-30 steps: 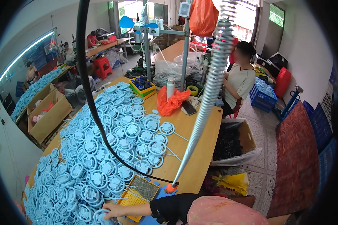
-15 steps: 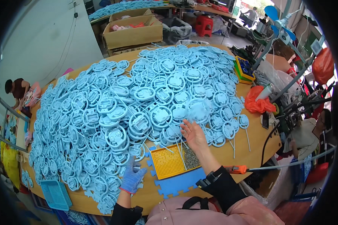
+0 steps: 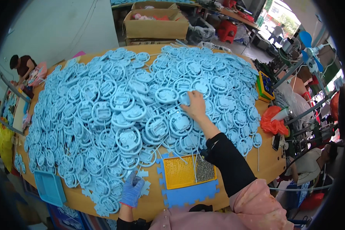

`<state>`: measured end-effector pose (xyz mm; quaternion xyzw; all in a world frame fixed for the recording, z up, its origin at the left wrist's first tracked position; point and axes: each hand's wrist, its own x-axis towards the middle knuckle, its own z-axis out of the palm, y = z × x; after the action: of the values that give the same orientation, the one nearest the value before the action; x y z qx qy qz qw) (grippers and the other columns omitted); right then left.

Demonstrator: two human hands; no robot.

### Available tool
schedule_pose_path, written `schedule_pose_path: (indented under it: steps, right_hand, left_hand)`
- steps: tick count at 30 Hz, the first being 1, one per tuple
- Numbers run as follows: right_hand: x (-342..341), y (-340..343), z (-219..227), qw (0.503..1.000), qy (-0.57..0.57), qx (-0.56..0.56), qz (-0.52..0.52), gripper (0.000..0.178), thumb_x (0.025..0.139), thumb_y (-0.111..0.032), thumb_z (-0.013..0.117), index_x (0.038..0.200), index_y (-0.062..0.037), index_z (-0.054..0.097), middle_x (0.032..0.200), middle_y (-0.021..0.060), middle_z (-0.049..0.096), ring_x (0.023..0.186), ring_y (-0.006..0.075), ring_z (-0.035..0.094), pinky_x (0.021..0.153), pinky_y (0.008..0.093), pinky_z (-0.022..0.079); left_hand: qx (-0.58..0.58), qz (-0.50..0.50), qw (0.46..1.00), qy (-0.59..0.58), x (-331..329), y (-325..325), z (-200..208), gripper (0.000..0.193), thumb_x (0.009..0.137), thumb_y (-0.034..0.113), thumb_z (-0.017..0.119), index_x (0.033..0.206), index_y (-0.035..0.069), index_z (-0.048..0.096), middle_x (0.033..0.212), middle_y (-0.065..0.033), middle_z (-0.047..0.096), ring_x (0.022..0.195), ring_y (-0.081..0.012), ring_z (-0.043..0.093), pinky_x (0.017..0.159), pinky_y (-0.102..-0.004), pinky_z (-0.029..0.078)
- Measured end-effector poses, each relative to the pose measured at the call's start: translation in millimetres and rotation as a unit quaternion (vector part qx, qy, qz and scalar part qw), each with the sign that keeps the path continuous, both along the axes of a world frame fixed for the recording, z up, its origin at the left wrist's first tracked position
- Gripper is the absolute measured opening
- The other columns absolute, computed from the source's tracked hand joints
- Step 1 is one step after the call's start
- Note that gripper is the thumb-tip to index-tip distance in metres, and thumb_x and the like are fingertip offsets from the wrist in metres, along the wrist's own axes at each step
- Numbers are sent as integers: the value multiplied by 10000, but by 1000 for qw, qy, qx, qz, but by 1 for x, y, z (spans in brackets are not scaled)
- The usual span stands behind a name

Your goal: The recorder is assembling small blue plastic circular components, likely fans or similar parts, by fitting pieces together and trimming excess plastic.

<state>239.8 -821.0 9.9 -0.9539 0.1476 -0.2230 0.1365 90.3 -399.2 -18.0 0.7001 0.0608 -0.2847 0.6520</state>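
Tan wooden tabletop (image 3: 270, 168) fills my remote view, with an open brown cardboard box (image 3: 156, 29) near twelve o'clock, taking the middle of the view as the clock's centre. Across the wood spreads a heap of light-blue plastic rings (image 3: 138, 113) with flat centres and thin rods. I see the bare right hand (image 3: 197, 107) reaching onto it just off centre, toward two o'clock; thumb and fingers stand apart about one ring piece (image 3: 183, 99), and I cannot tell whether they grip it. At seven, the blue-gloved left hand (image 3: 132, 189) rests by the heap's near edge; whether it holds anything I cannot tell. Between five and six, a shallow yellow plastic tray (image 3: 176, 178) with small grey bits (image 3: 205, 171) sits on a blue foam mat (image 3: 189, 196). For a clean reach, I'd pinch a single rim, lift straight up and go slowly, since rods could snag their neighbours, and carry the black sleeve (image 3: 230, 157) high, clear of the tray's corner.
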Motion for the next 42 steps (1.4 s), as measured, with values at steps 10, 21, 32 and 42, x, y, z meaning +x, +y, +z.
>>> schedule_pose_path:
  steps: [10, 21, 32, 42]
  right_hand:
    - [-124, -16, 70, 879, -214, 397, -154, 456, 736, -318, 751, 1085, -73, 591, 944, 50, 580, 875, 192, 542, 784, 381, 448]
    - [-184, 274, -25, 737, 302, 467, 383, 625, 751, -125, 668, 1331, -65, 443, 1180, 130, 530, 1068, 241, 541, 790, 326, 504]
    - [-174, 294, -92, 883, 243, 36, 400, 299, 756, -122, 650, 1046, -84, 587, 991, 107, 551, 969, 297, 552, 790, 391, 497]
    - [-195, 281, -83, 887, 191, 106, 407, 245, 775, -158, 663, 1000, -73, 618, 940, 108, 575, 907, 289, 571, 748, 390, 492]
  left_hand:
    - [9, -107, 992, -61, -14, -22, 30, 598, 850, 140, 668, 1375, 40, 399, 1102, -79, 567, 917, -135, 565, 800, -261, 478]
    - [-329, 244, 911, 37, -78, 46, 11, 534, 893, 193, 601, 1370, 100, 381, 1256, -124, 521, 1105, -284, 560, 837, -433, 532]
    - [-345, 342, 872, 61, -114, 118, -5, 538, 884, 90, 558, 1378, 76, 347, 1301, -162, 478, 1153, -320, 529, 825, -502, 544]
    - [-385, 226, 890, 96, -71, 99, -14, 487, 882, 131, 579, 1325, 16, 412, 1302, -161, 504, 1182, -315, 518, 946, -535, 460]
